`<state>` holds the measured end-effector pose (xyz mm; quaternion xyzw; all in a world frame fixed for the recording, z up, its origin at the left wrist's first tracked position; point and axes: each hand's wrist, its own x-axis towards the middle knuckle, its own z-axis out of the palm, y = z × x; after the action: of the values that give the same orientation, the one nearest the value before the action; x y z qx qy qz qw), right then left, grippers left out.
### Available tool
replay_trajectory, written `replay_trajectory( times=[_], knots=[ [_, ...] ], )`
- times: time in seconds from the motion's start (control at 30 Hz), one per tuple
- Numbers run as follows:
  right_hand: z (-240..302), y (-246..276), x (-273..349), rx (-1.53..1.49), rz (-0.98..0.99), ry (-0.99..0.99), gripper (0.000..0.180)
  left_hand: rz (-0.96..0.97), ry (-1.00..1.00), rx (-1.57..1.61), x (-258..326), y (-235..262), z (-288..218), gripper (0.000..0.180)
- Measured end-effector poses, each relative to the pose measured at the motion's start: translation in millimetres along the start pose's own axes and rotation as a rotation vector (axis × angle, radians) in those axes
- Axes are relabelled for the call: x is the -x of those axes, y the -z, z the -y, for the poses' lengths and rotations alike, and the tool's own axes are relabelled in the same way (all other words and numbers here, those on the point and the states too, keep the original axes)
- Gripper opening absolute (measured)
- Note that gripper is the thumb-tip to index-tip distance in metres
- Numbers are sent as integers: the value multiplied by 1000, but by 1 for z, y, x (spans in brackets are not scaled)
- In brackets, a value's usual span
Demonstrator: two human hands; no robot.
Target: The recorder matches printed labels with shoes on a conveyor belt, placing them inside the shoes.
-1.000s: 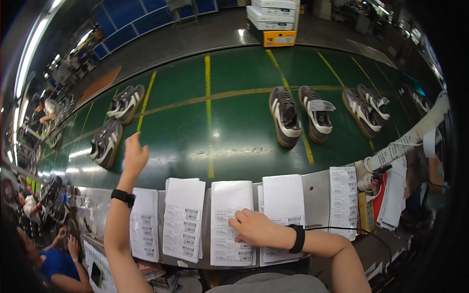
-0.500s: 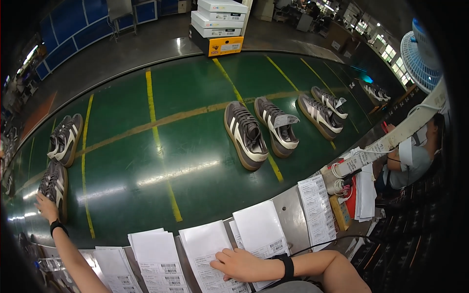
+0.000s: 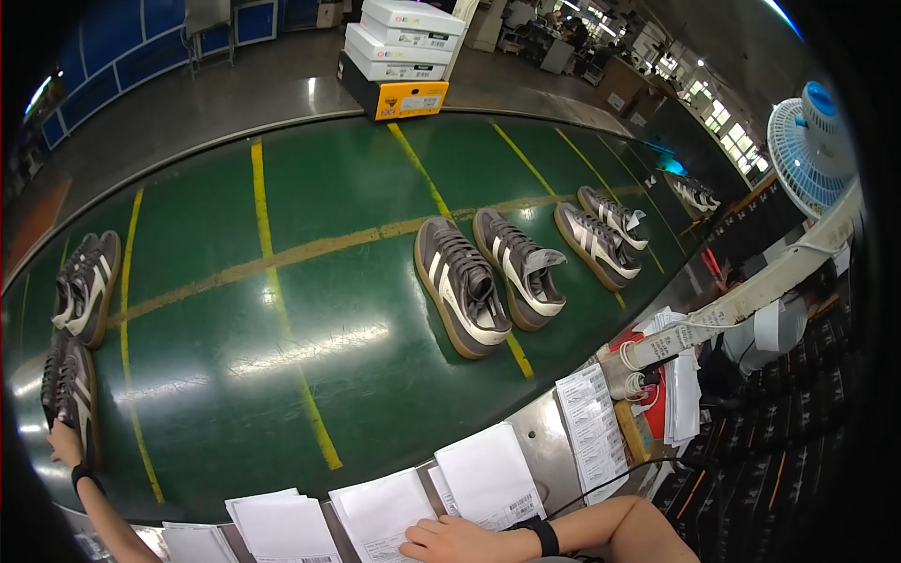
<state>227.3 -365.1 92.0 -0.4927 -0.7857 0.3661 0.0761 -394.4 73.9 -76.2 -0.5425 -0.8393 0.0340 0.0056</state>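
At the far left of the green conveyor (image 3: 206, 375), my left hand (image 3: 66, 445) is at the heel end of a dark grey sneaker (image 3: 80, 399) with white stripes and a gum sole. Its fingers are bent against the shoe's opening and look closed on it; the fingertips are partly hidden. A second shoe lies close along that sneaker's left side. Just beyond is another pair of sneakers (image 3: 89, 286). My right hand (image 3: 452, 541) lies open, fingers loosely spread, on a stack of printed white label sheets (image 3: 385, 502) at the near edge. It holds nothing.
More sneakers (image 3: 460, 286) stand right of centre, some with paper tags inside. More sheet stacks (image 3: 282, 525) line the near edge. Shoe boxes (image 3: 399, 66) are piled beyond the belt. At right are a fan (image 3: 805, 155), a slanted white post (image 3: 723, 314) and a partly hidden person (image 3: 770, 328).
The whole view has shifted, so the belt and shoes sit lower and further left. My left hand remains at the left sneaker, and my right hand still rests on the sheets.
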Motion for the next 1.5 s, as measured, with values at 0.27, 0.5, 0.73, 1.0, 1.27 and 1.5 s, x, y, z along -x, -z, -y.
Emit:
replay_trajectory(
  times=[0.27,0.5,0.73,1.0,1.27,1.5],
  knots=[
    [4,-4,23,75,-68,136,48,133,-176,179,113,188,-46,26],
    [8,64,74,236,-31,-3,51,338,-483,343,187,278,-164,16],
    [9,70,82,268,-273,52,45,77,-669,547,287,187,-356,32],
    [-33,47,122,116,-177,-98,44,-78,-1083,493,404,155,-420,38],
    [-60,94,60,59,-182,12,27,-117,-1528,469,435,182,-402,55],
    [-136,151,12,110,-767,-221,25,-149,-1616,484,445,164,-453,36]
  ],
)
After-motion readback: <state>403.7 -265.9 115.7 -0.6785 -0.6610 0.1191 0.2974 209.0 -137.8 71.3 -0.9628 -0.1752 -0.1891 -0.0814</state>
